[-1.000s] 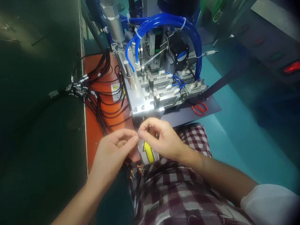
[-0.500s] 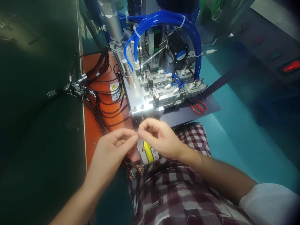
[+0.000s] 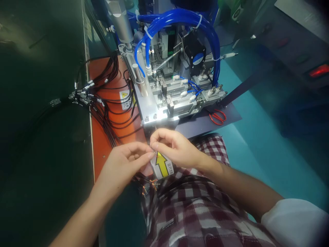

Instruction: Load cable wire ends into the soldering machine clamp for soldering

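Teal floor (image 3: 239,147) stretches off to the right of the machine (image 3: 180,91), and an orange board (image 3: 99,147) lies along its left side, carrying a sprawl of black cables (image 3: 102,123). Blue hoses (image 3: 180,17) arch right over the machine's top, and look, a red-handled tool (image 3: 218,117) rests beside its right front corner.

Now to the action, just in front of the machine! 2 bare hands meet here, fingertips to fingertips. Between them sits a thin strand (image 3: 156,154), tiny, with a fleck of red near it, probably a wire end; it is too small to name for sure. It hangs over the top of the yellow arrow label (image 3: 162,165), on the near side of the machine.

Right hand (image 3: 177,147): thumb and forefinger pinched together, seemingly gripping that strand. Left hand (image 3: 123,161): thumb and forefinger at the strand's other side, but whether they grasp it or merely brush it, I cannot tell.

Closer to the body than the machine, stripped wire ends (image 3: 154,184) fan out beside the checked cloth (image 3: 185,219), untouched by either hand.

As I judge it, we're at the fine fingertip stage, sorting or shaping the strand. Any next move calls for a light, exact pinch, the 2 hands steady together.
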### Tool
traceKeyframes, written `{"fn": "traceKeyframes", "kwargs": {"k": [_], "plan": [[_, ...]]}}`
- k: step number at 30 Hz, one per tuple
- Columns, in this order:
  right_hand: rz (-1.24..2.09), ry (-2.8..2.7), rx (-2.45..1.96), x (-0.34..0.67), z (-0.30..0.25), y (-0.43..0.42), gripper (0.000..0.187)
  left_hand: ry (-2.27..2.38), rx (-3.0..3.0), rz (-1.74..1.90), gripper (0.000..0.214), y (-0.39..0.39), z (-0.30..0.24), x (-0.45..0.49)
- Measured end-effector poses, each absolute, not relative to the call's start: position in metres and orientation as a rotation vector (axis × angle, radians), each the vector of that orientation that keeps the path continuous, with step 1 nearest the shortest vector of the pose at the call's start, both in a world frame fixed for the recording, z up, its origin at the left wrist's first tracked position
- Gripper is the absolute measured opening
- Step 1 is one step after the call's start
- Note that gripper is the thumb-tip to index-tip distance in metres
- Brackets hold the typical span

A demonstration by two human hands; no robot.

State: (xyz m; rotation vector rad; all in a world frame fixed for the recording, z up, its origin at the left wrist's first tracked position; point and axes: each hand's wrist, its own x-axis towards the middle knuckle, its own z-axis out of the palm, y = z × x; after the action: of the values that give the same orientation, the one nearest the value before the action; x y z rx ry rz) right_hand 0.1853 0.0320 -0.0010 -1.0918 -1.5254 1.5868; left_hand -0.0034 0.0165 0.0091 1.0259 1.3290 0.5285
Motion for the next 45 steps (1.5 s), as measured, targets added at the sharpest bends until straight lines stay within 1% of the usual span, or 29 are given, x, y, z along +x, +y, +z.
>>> {"fn": "traceKeyframes", "kwargs": {"k": [2,4,6,11,19,21,26,29,36,41,43,45], "plan": [[1.592,-1.522,-1.087,0.187,-0.001,0.032,0.008,1.330,1.002,0.553,0.026,0.016,0.008,-0.004],[1.529,-1.500,-1.109,0.189,-0.001,0.030,0.010,1.337,0.963,0.589,0.024,0.016,0.007,-0.004],[1.404,-1.502,-1.133,0.190,-0.002,0.026,0.011,1.342,0.940,0.595,0.023,0.016,0.007,-0.004],[1.104,-1.669,-1.172,0.187,-0.003,0.021,0.005,1.349,0.955,0.610,0.023,0.016,0.007,-0.002],[0.892,-1.712,-1.256,0.178,-0.003,0.018,0.012,1.336,0.953,0.633,0.023,0.014,0.005,-0.002],[0.938,-1.657,-1.298,0.176,-0.003,0.017,0.013,1.334,0.941,0.643,0.024,0.014,0.005,-0.002],[1.321,-1.347,-1.372,0.174,-0.005,0.017,0.015,1.335,0.925,0.675,0.025,0.014,0.005,0.000],[1.401,-1.226,-1.340,0.175,-0.006,0.018,0.014,1.333,0.924,0.678,0.026,0.013,0.005,0.001],[1.305,-1.415,-1.357,0.176,-0.003,0.018,0.013,1.334,0.935,0.690,0.025,0.014,0.004,0.001],[1.284,-1.562,-1.279,0.178,-0.004,0.021,0.013,1.315,0.900,0.721,0.023,0.016,0.004,0.002],[1.172,-1.686,-1.259,0.180,-0.003,0.021,0.013,1.292,0.917,0.746,0.022,0.016,0.005,0.004],[0.937,-1.861,-1.259,0.181,-0.001,0.021,0.015,1.312,0.989,0.755,0.021,0.013,0.007,0.007]]}}
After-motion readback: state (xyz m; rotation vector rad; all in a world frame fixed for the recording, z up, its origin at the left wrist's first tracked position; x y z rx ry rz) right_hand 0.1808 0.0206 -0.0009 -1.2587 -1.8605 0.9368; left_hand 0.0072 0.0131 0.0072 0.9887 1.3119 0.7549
